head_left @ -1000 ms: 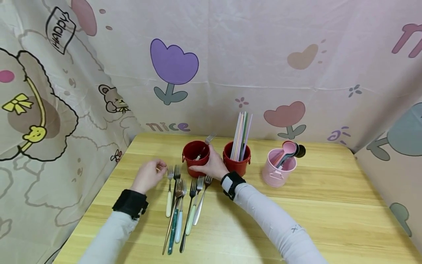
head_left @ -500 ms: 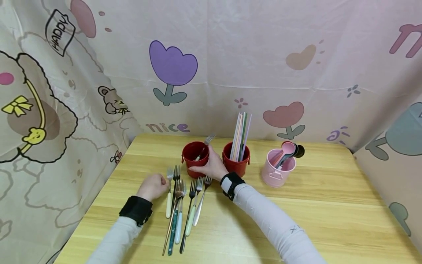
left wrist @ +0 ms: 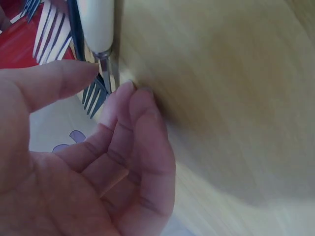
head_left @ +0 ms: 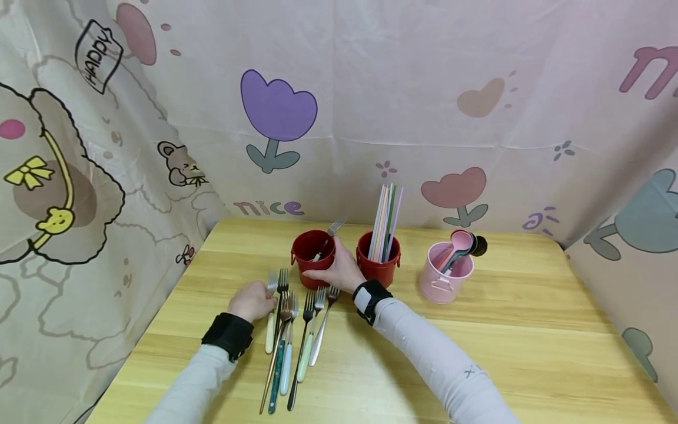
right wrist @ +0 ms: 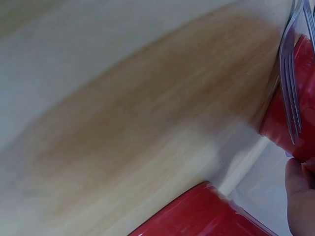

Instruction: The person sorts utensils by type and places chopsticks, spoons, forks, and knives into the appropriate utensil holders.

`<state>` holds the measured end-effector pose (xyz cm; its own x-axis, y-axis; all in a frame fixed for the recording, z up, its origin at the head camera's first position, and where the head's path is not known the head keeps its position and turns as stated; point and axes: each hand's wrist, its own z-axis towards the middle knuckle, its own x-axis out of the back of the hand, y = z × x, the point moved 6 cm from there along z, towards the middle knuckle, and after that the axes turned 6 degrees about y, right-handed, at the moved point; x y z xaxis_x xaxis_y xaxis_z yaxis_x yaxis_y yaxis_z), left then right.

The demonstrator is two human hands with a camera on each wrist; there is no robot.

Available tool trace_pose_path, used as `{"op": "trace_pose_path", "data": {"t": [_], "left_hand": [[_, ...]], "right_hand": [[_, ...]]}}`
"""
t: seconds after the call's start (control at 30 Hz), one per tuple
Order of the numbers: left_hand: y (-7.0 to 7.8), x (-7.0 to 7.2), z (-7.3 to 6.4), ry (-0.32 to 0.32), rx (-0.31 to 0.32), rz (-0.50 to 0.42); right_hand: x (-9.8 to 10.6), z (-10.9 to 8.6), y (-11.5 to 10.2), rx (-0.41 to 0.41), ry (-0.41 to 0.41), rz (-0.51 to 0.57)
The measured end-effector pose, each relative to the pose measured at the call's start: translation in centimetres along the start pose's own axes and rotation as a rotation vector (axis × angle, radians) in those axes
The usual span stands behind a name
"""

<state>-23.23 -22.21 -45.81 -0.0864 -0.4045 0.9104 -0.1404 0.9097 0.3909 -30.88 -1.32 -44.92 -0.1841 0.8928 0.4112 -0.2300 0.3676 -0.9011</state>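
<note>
**Left hand [head_left: 251, 301] at cream-handled fork [head_left: 270, 335], right hand [head_left: 343, 271] gripping red bucket [head_left: 311, 265]**

The silver-tined, cream-handled fork lies leftmost of at least seven forks [head_left: 309, 303] on the table [head_left: 477, 365]; thumb and fingers flank its neck, pinching or not unclear. Another fork [head_left: 335, 227] leans in the bucket. At right: second red bucket [head_left: 377, 271] of straws [head_left: 385, 224], pink bucket [head_left: 442, 290] of spoons [head_left: 462, 241].

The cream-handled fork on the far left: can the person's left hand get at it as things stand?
Very likely yes: the left hand is close up to the cream-handled fork on its outer side, where nothing blocks it, though the black fork alongside may crowd the thumb.
</note>
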Motion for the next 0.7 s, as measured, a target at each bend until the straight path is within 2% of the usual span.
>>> {"op": "trace_pose_path", "data": {"t": [0.33,0.57,0.7], "left_hand": [[-0.08,0.14,-0.33,0.03,0.021,0.031],[-0.07,0.09,-0.29,0.021,0.043,0.027],[-0.29,0.08,-0.22,0.012,0.029,-0.001]], "right_hand": [[-0.3,0.2,0.0,0.024,-0.014,-0.004],[-0.16,0.17,0.11,0.006,-0.007,0.01],[-0.07,0.18,0.14,0.009,-0.006,0.004]]}}
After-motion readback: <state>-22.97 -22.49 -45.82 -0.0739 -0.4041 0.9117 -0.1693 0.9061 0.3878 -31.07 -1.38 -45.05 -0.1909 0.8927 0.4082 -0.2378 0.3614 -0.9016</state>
